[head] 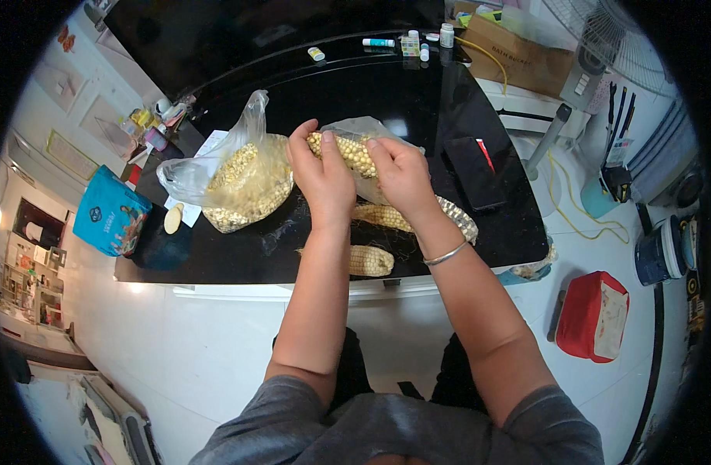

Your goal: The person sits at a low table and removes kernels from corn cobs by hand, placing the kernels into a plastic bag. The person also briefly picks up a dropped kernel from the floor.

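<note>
An ear of dried corn (348, 152) is held between my two hands, above the black glossy tabletop (245, 256). My left hand (323, 168) grips its left end, thumb on the kernels. At the other end, my right hand (403, 168) closes around it with the thumb pressed on top. Beneath my hands lies a clear plastic bag (364, 127), its contents mostly hidden. Closer to me rest a yellow corn ear (384, 216), a pale corn ear (372, 261) and one with dark and white kernels (461, 220). Left of my hands, another clear plastic bag (256, 186) holds loose kernels.
A teal pouch (108, 212) stands at the table's left edge, near a pale oval object (173, 218). A dark flat object (475, 173) lies at right. Small bottles (447, 36) stand at the back. A fan (605, 40) and a red container (588, 317) are to the right.
</note>
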Tool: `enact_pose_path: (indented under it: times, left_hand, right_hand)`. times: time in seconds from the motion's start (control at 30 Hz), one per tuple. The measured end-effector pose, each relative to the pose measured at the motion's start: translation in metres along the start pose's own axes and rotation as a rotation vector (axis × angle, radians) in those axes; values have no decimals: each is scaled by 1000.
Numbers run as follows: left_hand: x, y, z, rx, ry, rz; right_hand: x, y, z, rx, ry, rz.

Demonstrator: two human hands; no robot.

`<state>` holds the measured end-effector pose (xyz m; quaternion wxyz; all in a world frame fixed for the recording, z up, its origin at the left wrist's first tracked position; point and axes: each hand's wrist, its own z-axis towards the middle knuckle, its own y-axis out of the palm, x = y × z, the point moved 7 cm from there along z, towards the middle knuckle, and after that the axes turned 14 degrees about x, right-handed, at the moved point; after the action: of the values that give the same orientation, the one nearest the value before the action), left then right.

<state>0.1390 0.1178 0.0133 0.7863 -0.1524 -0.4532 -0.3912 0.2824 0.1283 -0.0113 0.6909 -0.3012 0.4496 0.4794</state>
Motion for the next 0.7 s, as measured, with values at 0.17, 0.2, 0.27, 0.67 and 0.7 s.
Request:
enact_pose_path:
  times: [0.17,0.2,0.27,0.67,0.7]
  left_hand:
    - [11,3,-7,45,189,70]
    - [15,4,-9,48,216,66]
    - [15,7,-9,45,205,59]
    - [-6,-6,10,73,-255,-556]
    - [-6,-8,12,76,-264,-578]
  right_hand:
    - [8,-2,1,49,38,28]
    - [15,-1,2,80,76,80]
    - [35,2,0,77,243,184]
    - [28,23,-12,-47,1058,972]
    - [30,23,-10,-42,1056,1010]
